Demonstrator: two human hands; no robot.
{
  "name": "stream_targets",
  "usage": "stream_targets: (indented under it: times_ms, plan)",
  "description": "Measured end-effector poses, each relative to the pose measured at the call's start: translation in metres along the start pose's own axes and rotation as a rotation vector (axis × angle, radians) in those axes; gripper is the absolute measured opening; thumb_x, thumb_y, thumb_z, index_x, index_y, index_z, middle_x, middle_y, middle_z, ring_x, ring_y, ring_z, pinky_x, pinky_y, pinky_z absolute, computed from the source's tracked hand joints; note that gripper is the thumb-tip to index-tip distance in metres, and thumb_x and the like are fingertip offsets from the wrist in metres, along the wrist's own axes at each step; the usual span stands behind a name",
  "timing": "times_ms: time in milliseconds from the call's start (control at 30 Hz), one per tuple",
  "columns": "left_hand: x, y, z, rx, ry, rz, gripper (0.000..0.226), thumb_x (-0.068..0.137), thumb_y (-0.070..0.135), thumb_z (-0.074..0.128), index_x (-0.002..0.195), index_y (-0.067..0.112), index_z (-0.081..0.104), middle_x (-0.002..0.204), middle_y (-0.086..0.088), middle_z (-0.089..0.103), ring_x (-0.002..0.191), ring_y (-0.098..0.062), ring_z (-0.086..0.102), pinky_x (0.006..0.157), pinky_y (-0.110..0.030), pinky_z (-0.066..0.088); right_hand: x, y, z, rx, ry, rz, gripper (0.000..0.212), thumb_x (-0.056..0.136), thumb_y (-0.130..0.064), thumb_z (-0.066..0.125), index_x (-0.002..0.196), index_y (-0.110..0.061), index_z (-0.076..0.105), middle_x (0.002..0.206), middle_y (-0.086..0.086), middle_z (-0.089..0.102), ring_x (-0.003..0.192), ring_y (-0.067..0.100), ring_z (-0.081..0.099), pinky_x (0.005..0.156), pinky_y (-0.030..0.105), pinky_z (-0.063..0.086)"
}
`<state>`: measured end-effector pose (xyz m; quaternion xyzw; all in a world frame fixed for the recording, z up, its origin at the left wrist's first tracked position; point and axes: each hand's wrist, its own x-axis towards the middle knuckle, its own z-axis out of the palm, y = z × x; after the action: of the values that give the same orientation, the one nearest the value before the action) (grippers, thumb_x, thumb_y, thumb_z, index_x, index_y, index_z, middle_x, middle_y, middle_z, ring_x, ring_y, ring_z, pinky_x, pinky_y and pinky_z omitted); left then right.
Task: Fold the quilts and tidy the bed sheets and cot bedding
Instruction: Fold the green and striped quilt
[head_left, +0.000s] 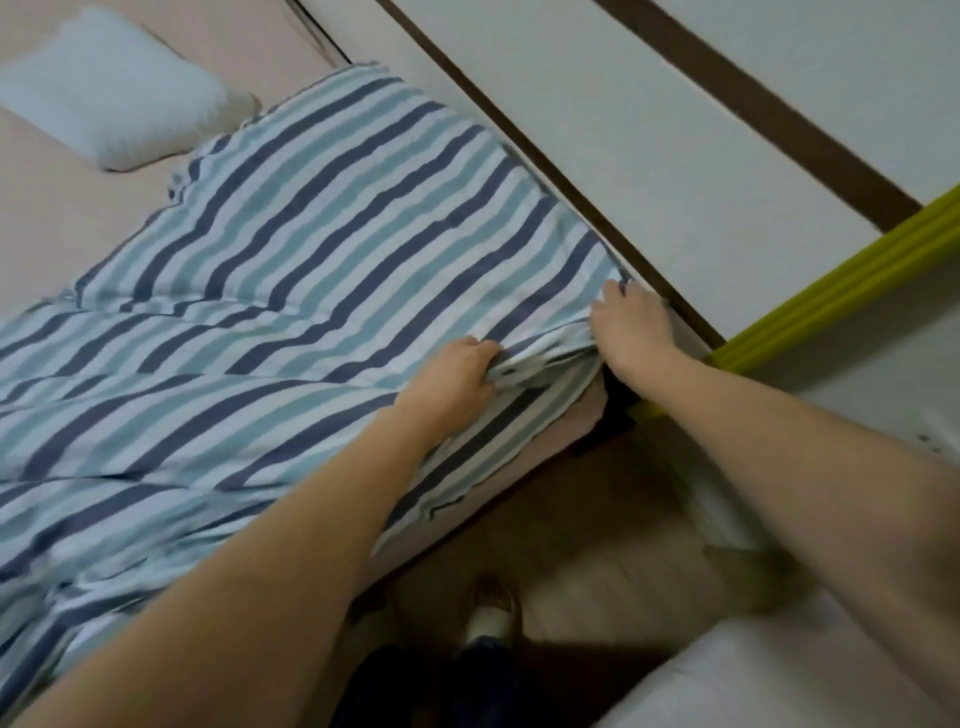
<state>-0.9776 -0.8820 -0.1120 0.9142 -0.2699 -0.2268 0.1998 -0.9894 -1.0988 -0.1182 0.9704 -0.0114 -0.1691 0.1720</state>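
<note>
A quilt (270, 291) with navy, teal and white stripes lies spread across the bed, over a pale pink sheet (47, 208). Its near right corner hangs over the bed's edge. My left hand (457, 379) grips a bunched fold of the quilt close to that corner. My right hand (631, 325) holds the quilt's edge where it meets the wall side, fingers curled into the fabric. A white pillow (114, 98) rests on the sheet at the far left.
A white wall with dark brown trim (571, 171) runs along the bed's right side. A yellow-green rail (841, 291) slants in from the right. Wooden floor (597, 545) and my foot (491, 608) lie below; a white surface (779, 686) fills the lower right.
</note>
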Motion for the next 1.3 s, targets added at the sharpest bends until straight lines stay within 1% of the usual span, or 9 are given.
stream_targets:
  times_ms: [67,133,267,467,633,767,1067,1167,1300]
  plan:
    - [-0.014,-0.005,0.008,-0.019,-0.165,-0.104,0.049,0.096,0.023,0.053,0.143,0.021,0.038,0.136,-0.006,0.047,0.12,-0.023,0.049,0.099,-0.032,0.04,-0.009,-0.014,-0.004,0.055,-0.224,0.002,0.038,0.094,-0.012,0.043,0.132,-0.011,0.049,0.137,0.014,0.04,0.125,0.032,0.038,0.1,0.042,0.033]
    - [-0.037,-0.026,0.003,0.014,-0.169,-0.171,0.057,0.095,0.028,0.056,0.147,0.022,0.033,0.144,-0.004,0.039,0.127,-0.023,0.044,0.104,-0.036,0.04,-0.016,-0.043,-0.018,0.192,-0.142,-0.028,0.036,0.093,-0.01,0.044,0.128,-0.012,0.051,0.136,0.013,0.042,0.125,0.031,0.039,0.104,0.043,0.032]
    - [-0.118,-0.087,-0.027,0.052,0.326,-0.338,0.047,0.092,0.013,0.051,0.139,0.014,0.046,0.139,-0.008,0.045,0.123,-0.028,0.044,0.1,-0.042,0.041,-0.043,-0.143,-0.069,0.555,0.23,-0.411,0.037,0.091,-0.007,0.045,0.128,-0.008,0.05,0.131,0.011,0.046,0.117,0.028,0.044,0.099,0.038,0.038]
    - [-0.27,-0.188,-0.021,0.255,0.254,-0.827,0.078,0.078,0.025,0.069,0.144,0.014,0.028,0.148,-0.017,0.03,0.135,-0.039,0.028,0.109,-0.053,0.026,-0.069,-0.316,-0.108,0.256,0.192,-0.979,0.055,0.091,-0.042,0.056,0.137,-0.015,0.042,0.143,0.012,0.038,0.128,0.029,0.038,0.104,0.04,0.033]
    - [-0.317,-0.259,0.015,0.259,0.108,-0.947,0.109,0.078,0.052,0.07,0.153,0.019,-0.002,0.158,-0.014,0.008,0.146,-0.036,0.007,0.115,-0.057,0.015,-0.073,-0.417,-0.085,0.05,0.104,-0.776,0.095,0.079,-0.063,0.059,0.148,-0.012,0.018,0.15,0.014,0.026,0.135,0.033,0.028,0.109,0.047,0.023]
    - [-0.314,-0.29,0.034,0.362,0.135,-0.87,0.102,0.086,0.038,0.064,0.152,0.017,-0.01,0.152,-0.012,0.026,0.141,-0.033,0.023,0.115,-0.057,0.016,-0.074,-0.449,-0.069,0.161,0.071,-0.695,0.078,0.085,-0.021,0.062,0.148,-0.011,0.017,0.138,0.016,0.039,0.122,0.034,0.043,0.093,0.044,0.04]
    - [-0.32,-0.335,0.03,0.276,0.326,-0.763,0.088,0.083,0.035,0.066,0.151,0.018,0.012,0.154,-0.009,0.023,0.143,-0.03,0.018,0.114,-0.054,0.016,-0.075,-0.443,-0.087,0.579,0.283,-0.637,0.06,0.075,0.006,0.048,0.131,-0.014,0.051,0.112,0.014,0.057,0.087,0.041,0.057,0.068,0.045,0.046]
    - [-0.304,-0.335,0.021,0.27,0.347,-0.743,0.059,0.088,0.019,0.054,0.143,0.014,0.031,0.136,-0.009,0.049,0.13,-0.03,0.04,0.113,-0.053,0.019,-0.073,-0.44,-0.09,0.593,0.285,-0.686,0.065,0.075,0.01,0.046,0.135,-0.014,0.049,0.121,0.015,0.057,0.091,0.042,0.058,0.073,0.049,0.048]
    - [-0.295,-0.324,0.005,0.151,0.303,-0.704,0.024,0.085,0.01,0.048,0.106,0.012,0.06,0.105,-0.014,0.066,0.098,-0.036,0.061,0.077,-0.038,0.042,-0.071,-0.438,-0.094,0.544,0.329,-0.748,0.066,0.07,0.016,0.046,0.13,-0.01,0.055,0.124,0.017,0.054,0.087,0.041,0.059,0.062,0.044,0.049]
